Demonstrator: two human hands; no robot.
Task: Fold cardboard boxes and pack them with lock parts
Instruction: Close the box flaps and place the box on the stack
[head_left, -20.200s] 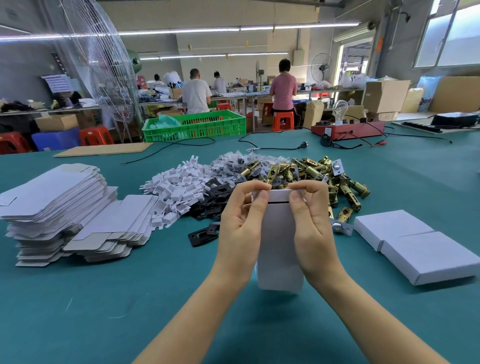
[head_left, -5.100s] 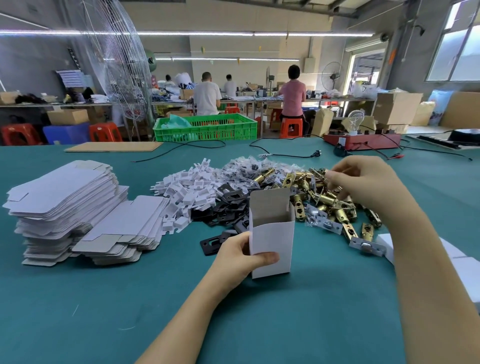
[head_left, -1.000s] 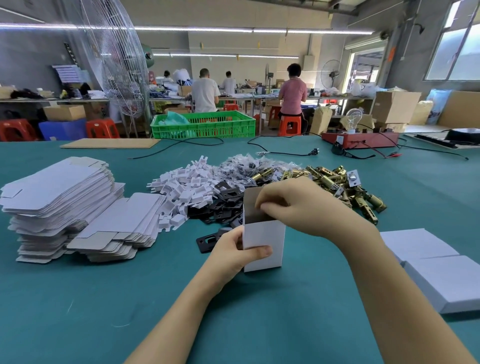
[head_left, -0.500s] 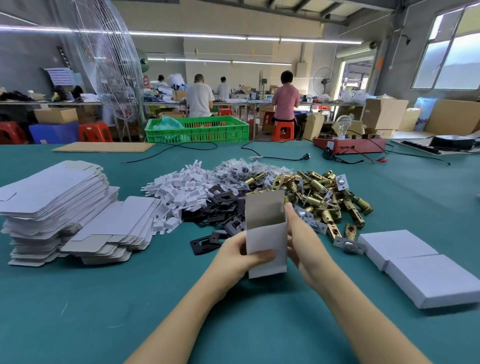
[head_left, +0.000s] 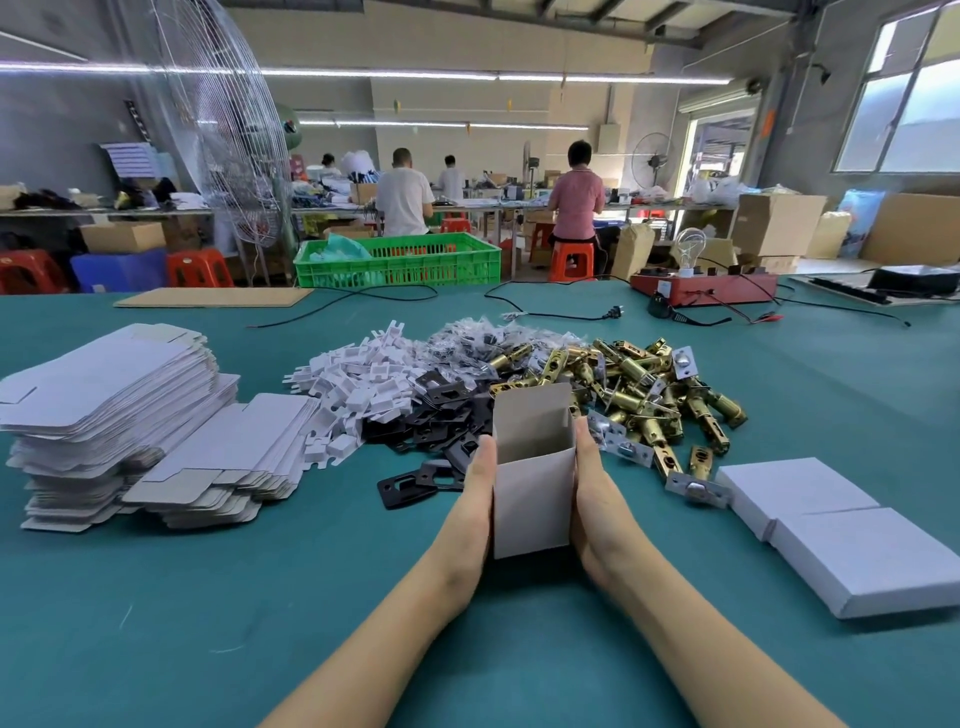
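A small white cardboard box (head_left: 532, 501) stands upright on the green table (head_left: 260, 597), its top flap raised and its mouth open. My left hand (head_left: 477, 499) presses flat against its left side and my right hand (head_left: 592, 496) against its right side, fingers straight. Just behind it lie heaps of brass latch bolts (head_left: 639, 400), black strike plates (head_left: 441, 415), white plastic pieces (head_left: 353, 379) and small clear bags (head_left: 478, 338). I cannot see what is inside the box.
A stack of flat box blanks (head_left: 104, 410) sits at the left. Two closed white boxes (head_left: 857, 556) lie at the right. Farther back are a green crate (head_left: 400, 260), a red tester with a bulb (head_left: 701, 288), cables and a cardboard sheet (head_left: 213, 297).
My right hand left the box mouth and came down along its right side. My left thumb came off the front face, so both palms now press the sides.
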